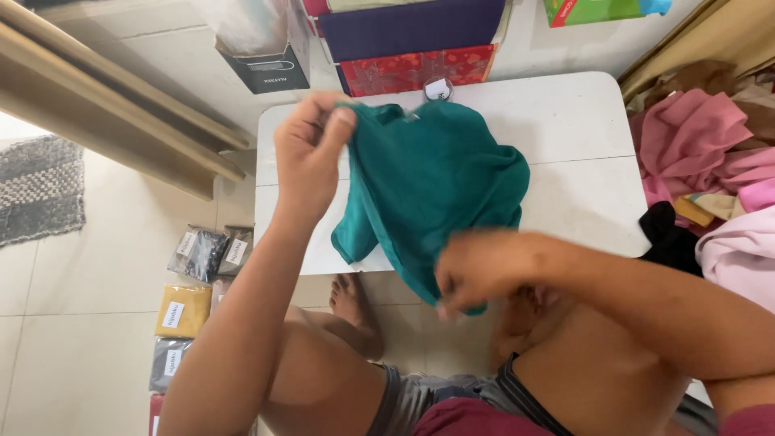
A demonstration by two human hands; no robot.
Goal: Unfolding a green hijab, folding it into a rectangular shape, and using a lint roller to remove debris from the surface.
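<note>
A teal green garment (436, 182) hangs half lifted over a small white table (581, 137). My left hand (311, 149) pinches its upper left corner, raised above the table's left side. My right hand (484, 270) grips the garment's lower edge near the table's front edge. The cloth drapes between both hands, with one sleeve dangling down at the left. My bare knees and a foot show below the table's front.
A heap of pink, beige and black clothes (710, 161) lies at the right. Several packaged fabrics (194, 282) lie on the tiled floor at the left. Folded purple and red cloths (412, 48) and a box (270, 69) stand behind the table. A grey mat (40, 190) lies far left.
</note>
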